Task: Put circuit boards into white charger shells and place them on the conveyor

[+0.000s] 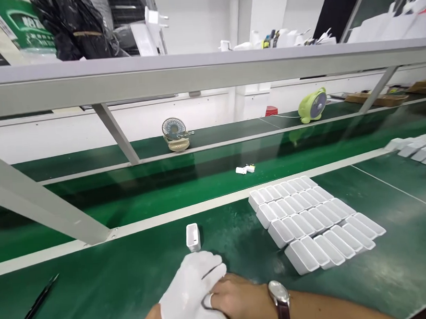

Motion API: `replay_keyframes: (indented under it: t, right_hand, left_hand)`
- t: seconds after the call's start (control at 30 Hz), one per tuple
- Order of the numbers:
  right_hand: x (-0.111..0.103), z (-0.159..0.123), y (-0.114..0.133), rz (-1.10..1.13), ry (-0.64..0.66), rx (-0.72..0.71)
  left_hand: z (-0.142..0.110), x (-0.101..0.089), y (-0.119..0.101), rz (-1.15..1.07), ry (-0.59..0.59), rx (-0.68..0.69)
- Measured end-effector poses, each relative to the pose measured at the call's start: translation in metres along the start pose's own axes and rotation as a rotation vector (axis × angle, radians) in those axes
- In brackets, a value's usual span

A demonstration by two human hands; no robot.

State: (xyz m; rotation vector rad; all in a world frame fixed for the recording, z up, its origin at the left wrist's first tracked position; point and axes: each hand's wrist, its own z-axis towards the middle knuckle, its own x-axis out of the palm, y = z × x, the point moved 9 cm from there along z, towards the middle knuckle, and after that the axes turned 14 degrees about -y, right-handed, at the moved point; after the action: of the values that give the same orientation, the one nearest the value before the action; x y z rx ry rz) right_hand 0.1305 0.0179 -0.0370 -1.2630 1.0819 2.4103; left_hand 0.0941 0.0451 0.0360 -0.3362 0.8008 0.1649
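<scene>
My left hand [192, 295], in a white glove, and my bare right hand [239, 300] are pressed together at the bottom centre. The gloved fingers curl over the right hand's fingertips, with the glove's thumb below. A white band [207, 301] shows on a right finger, and a watch [279, 292] with a dark strap is on that wrist. Whatever lies between the hands is hidden. Just beyond the glove, a small white open box-shaped housing [193, 237] lies on the green bench top [133, 270].
Rows of white open housings [306, 216] stand to the right, with more housings [421, 149] farther off. A black pen [34, 310] lies at left. Beyond the pale rail are a green belt [157, 184], small white pieces [245, 169], two fans [174, 133] and an overhead shelf [207, 68].
</scene>
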Motion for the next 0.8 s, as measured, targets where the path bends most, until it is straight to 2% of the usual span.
replay_keyframes:
  t: [0.03, 0.07, 0.13, 0.2, 0.23, 0.3, 0.37, 0.47, 0.6, 0.67, 0.8]
  right_hand:
    - [-0.003, 0.002, 0.004, -0.006, -0.041, -0.047]
    - [-0.007, 0.004, 0.009, -0.008, -0.076, -0.087]
    - [-0.016, 0.007, 0.015, 0.006, -0.134, -0.133]
    - [-0.024, 0.008, 0.019, 0.023, -0.17, -0.143]
    - [-0.027, 0.008, 0.021, 0.028, -0.187, -0.145]
    - [-0.031, 0.008, 0.023, 0.025, -0.212, -0.148]
    - [-0.031, 0.008, 0.023, 0.013, -0.23, -0.15]
    - [-0.028, 0.009, 0.022, -0.013, -0.24, -0.171]
    - [-0.03, 0.012, 0.019, -0.067, -0.267, -0.232]
    - [-0.041, 0.018, 0.007, -0.121, -0.336, -0.173]
    - [-0.072, 0.037, -0.039, -0.282, -0.485, 0.077]
  left_hand:
    - [-0.001, -0.011, 0.006, 0.063, -0.098, -0.008]
    - [-0.003, -0.022, 0.019, 0.146, -0.196, -0.095]
    - [-0.01, -0.035, 0.057, 0.267, -0.309, -0.422]
    - [-0.021, -0.032, 0.091, 0.213, -0.308, -0.765]
    - [-0.024, -0.025, 0.103, 0.127, -0.276, -0.888]
    - [-0.026, -0.012, 0.117, -0.052, -0.208, -1.023]
    - [-0.026, -0.011, 0.123, -0.12, -0.16, -1.053]
    - [-0.03, -0.023, 0.126, -0.038, -0.125, -0.987]
    - [-0.045, -0.041, 0.128, 0.049, -0.155, -0.93]
    - [-0.054, -0.043, 0.131, 0.045, -0.178, -0.951]
    - [-0.063, -0.039, 0.133, 0.044, -0.205, -0.973]
